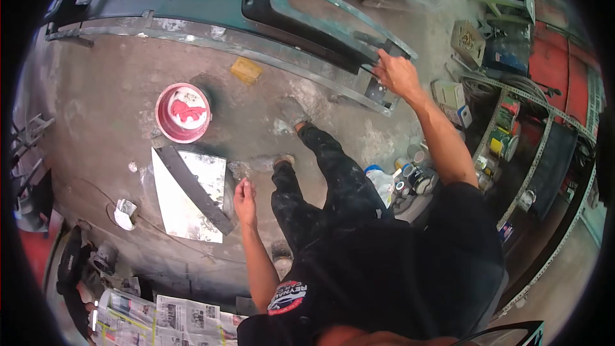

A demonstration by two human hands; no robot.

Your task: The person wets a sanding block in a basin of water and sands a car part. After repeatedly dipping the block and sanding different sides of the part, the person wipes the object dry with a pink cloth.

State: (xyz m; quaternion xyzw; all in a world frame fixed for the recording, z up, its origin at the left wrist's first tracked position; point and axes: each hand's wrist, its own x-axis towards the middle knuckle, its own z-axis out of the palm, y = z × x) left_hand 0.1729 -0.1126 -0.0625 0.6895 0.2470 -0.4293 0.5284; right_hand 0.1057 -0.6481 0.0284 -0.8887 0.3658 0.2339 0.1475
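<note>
My right hand [398, 75] is at the right end of a long black panel [307, 33], its fingers curled in; what they hold is too small to tell. The panel rests on a grey metal stand [269, 50]. My left hand [245, 202] hangs in the air above the floor, fingers closed with nothing visible in them. Beside it, a dark curved strip [195, 189] lies across a white and shiny sheet [172, 202]. Farther up is a pink bucket [160, 115] holding whitish liquid and a red cloth [187, 113].
A yellow block [246, 71] lies on the stained floor [109, 102]. Metal shelving [544, 112] with cans stands on the right, near several containers [416, 179]. Newspapers [189, 320] are at the bottom left. Crumpled white paper [125, 213] lies on the left. My legs extend across the middle.
</note>
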